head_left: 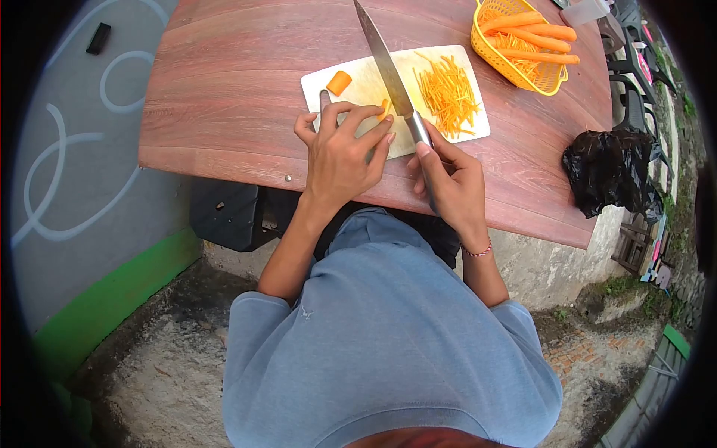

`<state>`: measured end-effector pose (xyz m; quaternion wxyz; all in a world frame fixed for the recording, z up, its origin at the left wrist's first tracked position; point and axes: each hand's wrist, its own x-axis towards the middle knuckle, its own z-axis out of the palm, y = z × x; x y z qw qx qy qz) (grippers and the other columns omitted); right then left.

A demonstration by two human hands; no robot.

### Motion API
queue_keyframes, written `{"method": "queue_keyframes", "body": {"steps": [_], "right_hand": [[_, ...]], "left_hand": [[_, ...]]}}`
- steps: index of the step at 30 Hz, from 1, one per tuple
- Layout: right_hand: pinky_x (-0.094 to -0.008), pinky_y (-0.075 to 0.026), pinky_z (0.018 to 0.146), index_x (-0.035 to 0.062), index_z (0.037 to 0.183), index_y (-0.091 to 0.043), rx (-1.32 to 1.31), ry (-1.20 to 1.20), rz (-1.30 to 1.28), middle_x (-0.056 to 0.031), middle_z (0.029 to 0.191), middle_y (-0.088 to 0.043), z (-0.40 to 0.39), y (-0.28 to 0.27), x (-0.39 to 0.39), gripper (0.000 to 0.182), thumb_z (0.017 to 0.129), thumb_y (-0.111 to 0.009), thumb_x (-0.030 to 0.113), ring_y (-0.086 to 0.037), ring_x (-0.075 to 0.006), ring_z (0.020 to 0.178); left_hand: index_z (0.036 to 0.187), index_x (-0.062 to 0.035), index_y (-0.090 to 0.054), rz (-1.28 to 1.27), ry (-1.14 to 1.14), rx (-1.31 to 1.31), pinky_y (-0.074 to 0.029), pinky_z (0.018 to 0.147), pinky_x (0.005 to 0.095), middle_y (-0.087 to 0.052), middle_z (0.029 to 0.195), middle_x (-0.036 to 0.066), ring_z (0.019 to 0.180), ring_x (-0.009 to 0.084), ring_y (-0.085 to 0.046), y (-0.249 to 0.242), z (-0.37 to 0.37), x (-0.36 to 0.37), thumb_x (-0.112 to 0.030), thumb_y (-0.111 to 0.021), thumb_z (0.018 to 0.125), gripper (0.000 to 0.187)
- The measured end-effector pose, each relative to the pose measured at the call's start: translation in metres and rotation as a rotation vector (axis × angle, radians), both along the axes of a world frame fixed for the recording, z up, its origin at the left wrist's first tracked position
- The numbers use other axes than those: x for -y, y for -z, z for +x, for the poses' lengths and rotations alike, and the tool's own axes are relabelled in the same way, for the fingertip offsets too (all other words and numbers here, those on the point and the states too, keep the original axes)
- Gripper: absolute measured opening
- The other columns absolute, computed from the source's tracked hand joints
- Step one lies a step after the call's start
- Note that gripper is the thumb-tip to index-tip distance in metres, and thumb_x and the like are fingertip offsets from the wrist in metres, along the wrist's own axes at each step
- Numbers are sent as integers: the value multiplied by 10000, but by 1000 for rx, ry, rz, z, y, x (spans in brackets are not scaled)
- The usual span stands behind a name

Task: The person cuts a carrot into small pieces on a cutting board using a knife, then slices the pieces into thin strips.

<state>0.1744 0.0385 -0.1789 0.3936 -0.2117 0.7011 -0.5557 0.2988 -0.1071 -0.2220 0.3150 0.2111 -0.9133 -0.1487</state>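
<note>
A white cutting board [478, 89] lies near the table's front edge. My right hand [452, 183] is closed around the handle of a kitchen knife [388, 67], its long blade pointing away from me across the board. My left hand [343, 153] rests over the board's left half, fingers bent, fingertips holding a small carrot slice [384, 110] just left of the blade. Part of that slice is hidden under the fingers. A thick carrot chunk [339, 83] sits at the board's upper left. Thin carrot strips [448, 97] are heaped right of the knife.
A yellow plastic basket [549, 82] holding several peeled carrots [530, 37] and more strips stands at the back right. A black plastic bag [609, 172] sits at the right edge of the wooden table [231, 89]. Beyond are dark chairs [633, 104]. A painted grey wall [75, 149] rises left.
</note>
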Motion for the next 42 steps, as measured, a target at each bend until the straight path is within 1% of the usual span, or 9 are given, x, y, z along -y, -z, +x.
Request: {"method": "queue_keyframes", "body": {"steps": [9, 12, 20, 29, 32, 34, 35, 37, 42], "right_hand": [[-238, -500, 579, -8, 1515, -582, -48, -23, 6, -37, 851, -714, -4, 1, 14, 482, 1073, -668, 165, -595, -53, 631], [-240, -500, 575, 1, 1500, -601, -77, -22, 18, -32, 826, -712, -5, 2, 10, 473, 1066, -679, 171, -595, -54, 622], [-245, -485, 580, 4, 1449, -654, -220, -51, 84, -9, 746, -691, -3, -6, -5, 435, 1049, -701, 168, -569, -40, 631], [-282, -432, 564, -8, 1361, -712, -405, -96, 150, -88, 606, -554, -5, -6, -9, 404, 1002, -745, 175, -480, -50, 619], [-310, -459, 573, -20, 1342, -719, -449, -109, 146, -168, 631, -597, -1, -11, -11, 390, 1001, -744, 167, -528, -79, 601], [-348, -489, 583, -34, 1311, -730, -558, -115, 86, -259, 703, -642, 1, -10, -12, 366, 1000, -742, 158, -602, -154, 571], [-348, -489, 583, -34, 1311, -730, -556, -117, 89, -259, 703, -642, 2, -11, -11, 366, 1000, -742, 158, -602, -154, 571], [-369, -520, 615, -49, 1299, -726, -623, -144, 99, -305, 790, -669, 1, -16, -8, 360, 1005, -732, 159, -657, -242, 580], [-367, -523, 618, -37, 1334, -707, -572, -130, 123, -299, 790, -660, -4, -10, 18, 372, 1025, -703, 170, -652, -253, 582]], "left_hand": [[1116, -129, -834, 74, 22, -59, -227, 1079, 555, -765, 1248, -57, 1203, 180, -605, 9, 3, 5, -253, -784, 922, 235], [1154, -153, -828, 14, -28, 28, -243, 1087, 499, -769, 1271, -69, 1207, 180, -617, 2, 1, 4, -237, -797, 910, 259], [1148, -155, -818, -9, -19, 15, -242, 1077, 538, -754, 1279, -67, 1194, 180, -609, 7, -1, 5, -234, -776, 915, 250], [1156, -151, -806, -2, -4, 18, -234, 1064, 553, -751, 1271, -68, 1187, 181, -605, 5, -1, 8, -239, -771, 913, 260], [1167, -162, -806, 1, -7, 27, -233, 1064, 533, -752, 1280, -78, 1184, 181, -608, 5, -1, 8, -232, -785, 903, 274], [1162, -162, -807, 9, -8, 27, -232, 1068, 534, -753, 1280, -79, 1186, 182, -608, 5, -1, 8, -232, -786, 902, 270], [1152, -162, -810, 11, -6, 27, -229, 1075, 535, -752, 1283, -80, 1189, 183, -608, 4, 0, 8, -233, -786, 903, 260], [1143, -163, -814, 15, -4, 28, -227, 1082, 536, -751, 1286, -81, 1191, 184, -608, 5, -1, 9, -234, -786, 905, 250], [1104, -136, -825, -25, -2, 6, -237, 1070, 575, -748, 1270, -51, 1188, 193, -605, 8, -1, 8, -251, -753, 927, 223]]}}
